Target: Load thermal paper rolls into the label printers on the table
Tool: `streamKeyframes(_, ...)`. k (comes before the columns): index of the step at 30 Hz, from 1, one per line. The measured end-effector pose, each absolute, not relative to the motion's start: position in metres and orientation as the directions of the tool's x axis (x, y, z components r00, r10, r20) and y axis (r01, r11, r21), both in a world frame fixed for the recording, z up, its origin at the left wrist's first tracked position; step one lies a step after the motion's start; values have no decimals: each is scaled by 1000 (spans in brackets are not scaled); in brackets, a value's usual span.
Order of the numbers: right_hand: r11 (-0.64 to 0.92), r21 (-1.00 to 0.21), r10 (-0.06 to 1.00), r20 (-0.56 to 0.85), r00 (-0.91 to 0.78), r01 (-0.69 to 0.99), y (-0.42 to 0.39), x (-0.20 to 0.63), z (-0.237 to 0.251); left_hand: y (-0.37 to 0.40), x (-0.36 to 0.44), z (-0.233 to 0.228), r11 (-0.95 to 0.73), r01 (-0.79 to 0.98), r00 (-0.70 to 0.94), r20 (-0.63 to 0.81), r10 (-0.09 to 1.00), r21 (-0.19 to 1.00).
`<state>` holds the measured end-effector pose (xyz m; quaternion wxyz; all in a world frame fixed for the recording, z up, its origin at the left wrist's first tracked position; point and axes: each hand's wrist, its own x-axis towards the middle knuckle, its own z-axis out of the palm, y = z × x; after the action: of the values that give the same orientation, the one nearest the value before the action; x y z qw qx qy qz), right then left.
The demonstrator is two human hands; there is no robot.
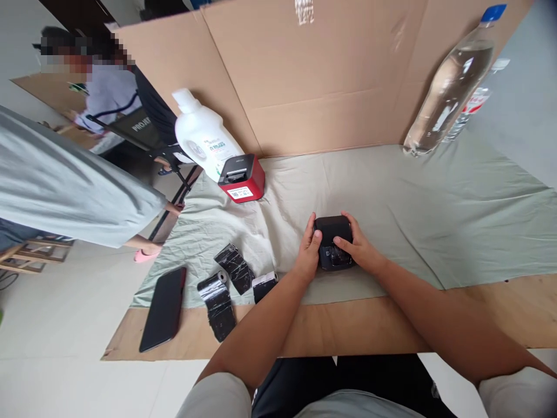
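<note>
The small black printer is pinched between both hands' fingers; tilted carelessly, its open lid could be strained.

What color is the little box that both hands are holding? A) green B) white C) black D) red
C: the small box sits on the cloth between the left hand and the right hand, and it is black. The red one is the other box, farther back beside the white bottle.
</note>
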<state>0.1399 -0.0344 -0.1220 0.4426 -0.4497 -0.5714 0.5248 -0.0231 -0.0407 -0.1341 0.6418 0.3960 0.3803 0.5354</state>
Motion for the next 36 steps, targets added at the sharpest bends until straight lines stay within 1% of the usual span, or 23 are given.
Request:
streamKeyframes(2,19,-1000,974,15,-227,15,-35,142,-126,-39,-23,-134,122,-398,138,-72,988,909)
streamKeyframes(5,19,-1000,977,19,-214,-1,-34,145,-128,-35,-23,-129,212,-471,199,-131,971,856)
streamKeyframes(8,15,-1000,974,15,-228,-2,-30,148,-130,-32,-25,-126,278,-498,235,-181,955,821)
streamKeyframes(12,-4,-1000,970,-3,-245,-4,-27,152,-131,-31,-30,-128,280,-457,248,-181,952,844)
streamKeyframes(16,-64,-997,967,-51,-250,-44,-27,156,-128,-30,-33,-129,327,-386,300,-217,929,863)
streamKeyframes(18,-63,-997,964,-49,-261,-47,-27,158,-128,-29,-33,-127,336,-363,310,-228,923,869)
streamKeyframes(24,-14,-1000,951,-11,-308,-8,-27,161,-129,-29,-31,-125,307,-327,268,-224,937,894)
streamKeyframes(27,21,-1000,928,27,-372,-19,-27,163,-128,-28,-31,-125,313,-339,218,-249,944,887)
streamKeyframes(29,30,-999,922,39,-385,-29,-27,164,-126,-28,-32,-126,312,-355,194,-257,947,881)
streamKeyframes(32,61,-998,955,62,-292,-11,-25,166,-123,-28,-33,-128,293,-356,207,-231,951,887)
streamKeyframes(34,98,-994,981,90,-174,39,-22,169,-124,-30,-33,-129,290,-329,242,-217,946,898)
streamKeyframes(36,96,-992,994,92,-60,84,-20,171,-126,-32,-32,-129,302,-289,287,-218,933,909)
